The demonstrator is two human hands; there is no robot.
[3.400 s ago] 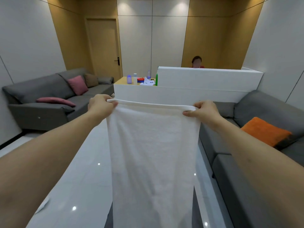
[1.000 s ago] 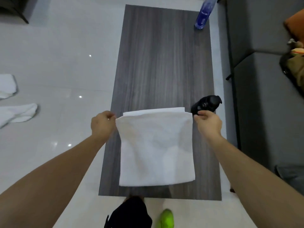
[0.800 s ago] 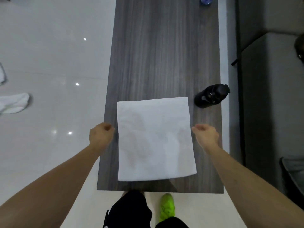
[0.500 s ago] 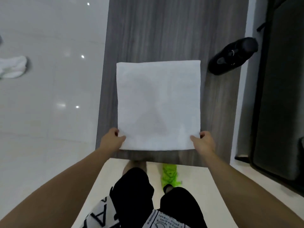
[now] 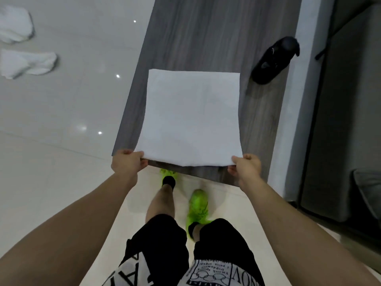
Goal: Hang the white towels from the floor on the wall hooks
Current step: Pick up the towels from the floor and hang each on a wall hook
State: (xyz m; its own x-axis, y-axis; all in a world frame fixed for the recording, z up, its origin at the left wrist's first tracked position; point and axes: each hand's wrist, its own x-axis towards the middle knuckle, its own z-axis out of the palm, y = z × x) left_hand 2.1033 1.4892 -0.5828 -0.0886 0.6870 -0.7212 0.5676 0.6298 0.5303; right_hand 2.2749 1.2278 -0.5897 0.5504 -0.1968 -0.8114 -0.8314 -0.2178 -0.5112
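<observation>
Down at the bottom of the view, black shorts (image 5: 165, 244) with a white printed hem, bare legs, and two bright green shoes (image 5: 198, 205) planted on the pale floor (image 5: 51, 182) right at the near end of the worktop (image 5: 206, 38). Both forearms reach forward from the lower corners. The left hand (image 5: 125, 165) is clamped on the near left corner of the folded white towel (image 5: 191, 118), thumb on top and fingers curled beneath the edge. The right hand (image 5: 246, 167) pinches the near right corner the same way. That near edge is lifted a little off the dark wood-grain surface, sagging slightly between the two grips, while the far part of the towel lies flat on the worktop.

Just beyond the towel's far right corner, a black bottle (image 5: 274, 60) lies on its side near the worktop's right edge, apart from the cloth. To the right runs a grey sofa (image 5: 340, 100), close alongside the worktop.

Far left, well away on the glossy floor, two more white towels: one crumpled (image 5: 26, 64), another (image 5: 15, 23) bunched just beyond it, at the frame's upper corner.
</observation>
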